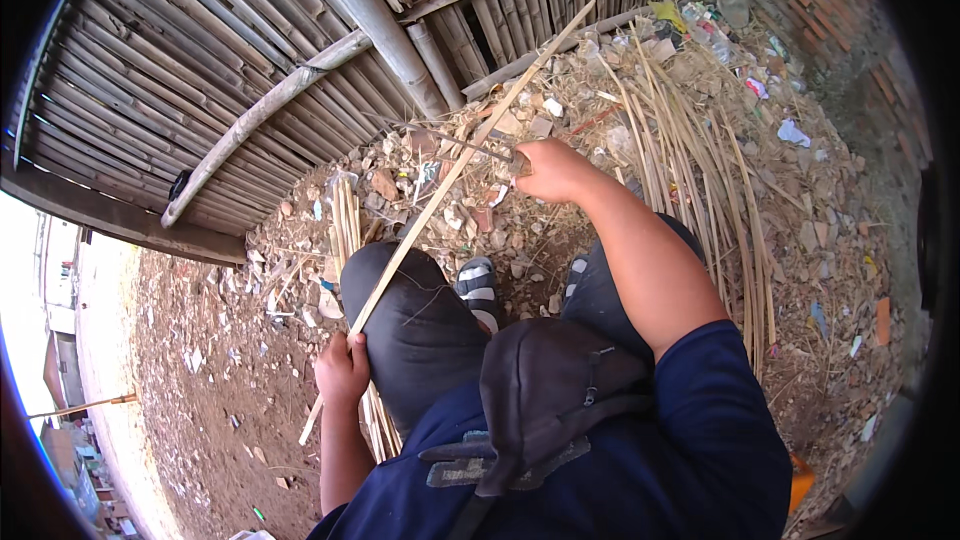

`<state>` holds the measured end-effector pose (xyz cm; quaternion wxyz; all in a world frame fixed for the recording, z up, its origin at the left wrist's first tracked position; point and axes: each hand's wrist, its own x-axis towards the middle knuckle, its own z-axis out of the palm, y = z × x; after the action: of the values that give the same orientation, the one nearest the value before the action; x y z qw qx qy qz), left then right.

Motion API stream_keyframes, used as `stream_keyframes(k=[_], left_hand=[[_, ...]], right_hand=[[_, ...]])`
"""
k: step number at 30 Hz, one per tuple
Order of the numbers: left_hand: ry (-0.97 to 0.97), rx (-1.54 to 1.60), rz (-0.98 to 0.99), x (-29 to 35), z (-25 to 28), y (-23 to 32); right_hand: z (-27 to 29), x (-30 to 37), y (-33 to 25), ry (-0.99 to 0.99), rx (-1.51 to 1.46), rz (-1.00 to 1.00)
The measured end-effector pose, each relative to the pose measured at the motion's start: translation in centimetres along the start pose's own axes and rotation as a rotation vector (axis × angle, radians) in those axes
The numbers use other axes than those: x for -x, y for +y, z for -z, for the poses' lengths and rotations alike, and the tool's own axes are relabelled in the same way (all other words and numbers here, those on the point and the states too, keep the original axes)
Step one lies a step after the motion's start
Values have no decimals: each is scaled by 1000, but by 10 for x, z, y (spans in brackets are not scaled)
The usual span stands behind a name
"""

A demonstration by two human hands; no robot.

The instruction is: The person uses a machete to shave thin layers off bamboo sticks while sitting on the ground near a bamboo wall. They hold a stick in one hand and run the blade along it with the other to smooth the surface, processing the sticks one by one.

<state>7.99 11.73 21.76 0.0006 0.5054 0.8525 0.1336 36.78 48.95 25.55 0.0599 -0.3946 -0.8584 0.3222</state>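
Observation:
A long, pale bamboo strip (pixel 432 208) runs slantwise from beside my left thigh up toward the bamboo wall. My left hand (pixel 343 368) is closed around its lower part, next to my left knee. In my right hand (pixel 550 170) is the handle of a knife, the fingers wrapped round it. The thin, dark knife blade (pixel 462 144) points left and crosses the strip's upper part; whether it cuts into the strip I cannot tell.
Several split bamboo strips (pixel 690 155) lie in a loose pile to the right. More strips (pixel 346 218) lie by my left leg. A bamboo wall (pixel 230 70) stands ahead, a brick wall (pixel 815 0) at far right. Stones and litter (pixel 790 132) cover the ground.

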Motion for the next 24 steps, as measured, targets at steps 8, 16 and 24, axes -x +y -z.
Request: stream_keyframes(k=[8, 16, 24], left_hand=[[8, -95, 5, -3, 15, 9], [78, -9, -16, -2, -2, 0], [30, -101, 22, -2, 17, 8]], right_hand=[[-28, 17, -48, -154, 269, 206], [-11, -15, 8, -76, 31, -8], [-20, 17, -43, -105, 263, 146]])
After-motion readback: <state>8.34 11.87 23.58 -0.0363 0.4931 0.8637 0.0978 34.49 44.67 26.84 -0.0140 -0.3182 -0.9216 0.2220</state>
